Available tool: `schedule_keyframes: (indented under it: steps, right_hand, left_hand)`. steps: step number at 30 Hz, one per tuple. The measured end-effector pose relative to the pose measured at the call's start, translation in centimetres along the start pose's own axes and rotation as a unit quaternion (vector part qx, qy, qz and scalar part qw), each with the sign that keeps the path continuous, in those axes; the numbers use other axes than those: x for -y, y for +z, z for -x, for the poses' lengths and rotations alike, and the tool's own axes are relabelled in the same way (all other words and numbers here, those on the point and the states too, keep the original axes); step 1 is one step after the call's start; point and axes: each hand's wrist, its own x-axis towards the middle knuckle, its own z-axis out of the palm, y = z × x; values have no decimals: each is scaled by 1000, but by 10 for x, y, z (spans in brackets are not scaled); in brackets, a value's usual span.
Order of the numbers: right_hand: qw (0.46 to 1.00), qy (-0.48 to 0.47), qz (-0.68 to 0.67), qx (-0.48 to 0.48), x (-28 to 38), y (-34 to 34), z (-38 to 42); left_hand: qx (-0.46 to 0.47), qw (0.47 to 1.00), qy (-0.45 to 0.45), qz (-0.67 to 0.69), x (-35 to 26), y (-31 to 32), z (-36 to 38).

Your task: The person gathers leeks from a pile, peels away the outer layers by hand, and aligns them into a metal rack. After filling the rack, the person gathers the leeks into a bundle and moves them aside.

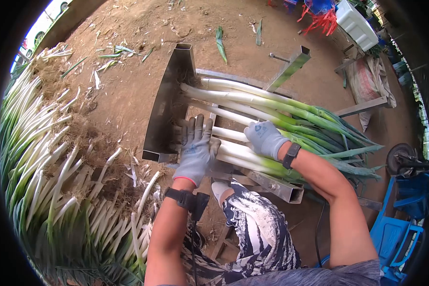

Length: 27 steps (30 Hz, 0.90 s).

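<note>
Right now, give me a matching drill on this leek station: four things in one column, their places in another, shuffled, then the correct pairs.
Things:
1. left hand
2. right hand
3. heap of leeks
4. white crate

Places:
A. on the ground at the far left
B. pressed flat on the white stalk ends by the metal end plate
C. at the top right edge, beside red netting
D. resting on the bundle where white turns to green

Pairs: 1-B, 2-D, 3-A, 4-C
</note>
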Motion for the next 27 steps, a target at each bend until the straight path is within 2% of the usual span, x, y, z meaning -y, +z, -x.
schedule_keyframes:
  steps: [1, 4, 5, 8, 10, 12, 13, 15, 16, 17, 19, 22, 24, 27]
  right_hand:
    - [999, 1, -35, 18, -4, -1, 3]
    - [988, -13, -139, -68, -22, 0, 17]
    - [985, 46, -99, -132, -20, -2, 20]
    - [978, 116, -62, -163, -26, 18, 11]
    - [983, 72, -53, -158, -20, 25, 0]
    - [994, 67, -34, -80, -15, 16, -11]
    - [996, 42, -51, -65, -15, 15, -7]
    - [996, -10, -80, -43, -16, 16, 1]
    - [996, -18, -78, -49, -17, 16, 4]
    - [995, -26, -77, -54, -18, 16, 6]
    - [996, -38, -64, -49, -27, 12, 3]
    - [966, 60, -52, -247, -50, -3, 8]
    - [959, 136, 65, -242, -72, 1, 17]
    - [959, 178, 110, -192, -99, 29, 17]
  left_hand:
    - [52, 998, -9, -28, 9, 8, -6]
    - [99, 994, -48, 24, 12, 10, -16]
    - [90, 995, -40, -13, 10, 9, -16]
    - [72, 996, -50, -25, 4, 9, -18]
    - [74, 995, -56, -38, 2, 15, -19]
    - [95, 991, -62, -69, -3, 8, -19]
    - [38, 997, -25, -63, -2, 15, -17]
    - [57, 998, 10, -18, -11, 8, -24]
    - [65, 998, 25, 6, -15, 7, -28]
    - [112, 994, -2, -4, -16, 10, -33]
    - [96, 995, -3, 3, -13, 14, -39]
    - [79, 997, 2, 8, -15, 13, -39]
    - [68, 998, 6, 7, -16, 11, -40]
    - [62, 998, 6, 6, -18, 8, -42]
